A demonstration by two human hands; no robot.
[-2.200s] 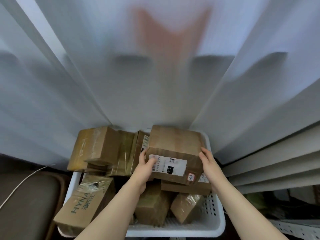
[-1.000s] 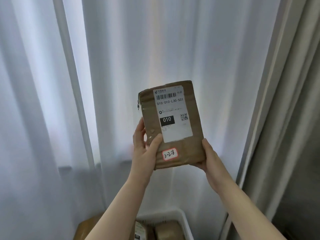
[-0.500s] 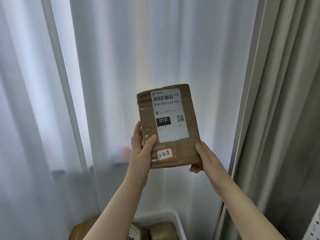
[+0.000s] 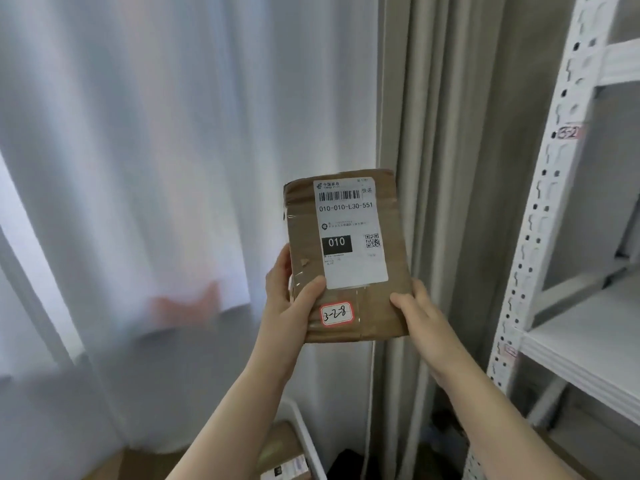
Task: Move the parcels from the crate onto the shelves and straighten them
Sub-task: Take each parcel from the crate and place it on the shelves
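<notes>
A brown cardboard parcel (image 4: 377,299) is held upright at chest height, its white shipping label reading "010" and a small handwritten sticker "3-2-8" facing me. My left hand (image 4: 291,306) grips its lower left edge, thumb across the front. My right hand (image 4: 419,323) holds the lower right edge with the fingers wrapped behind. The white crate (image 4: 306,441) shows only its rim at the bottom, with another parcel (image 4: 280,448) inside. The white metal shelves (image 4: 588,344) stand at the right, their visible boards bare.
White sheer curtains (image 4: 173,168) fill the left and centre, and a grey-beige drape (image 4: 450,168) hangs between them and the shelf upright (image 4: 540,209). The upright carries a small tag marked "3-2" (image 4: 569,132).
Both hands lifted the parcel out of the crate and turned it upright. The view has swung right, so the shelves have come into sight and the crate has dropped to the bottom edge.
</notes>
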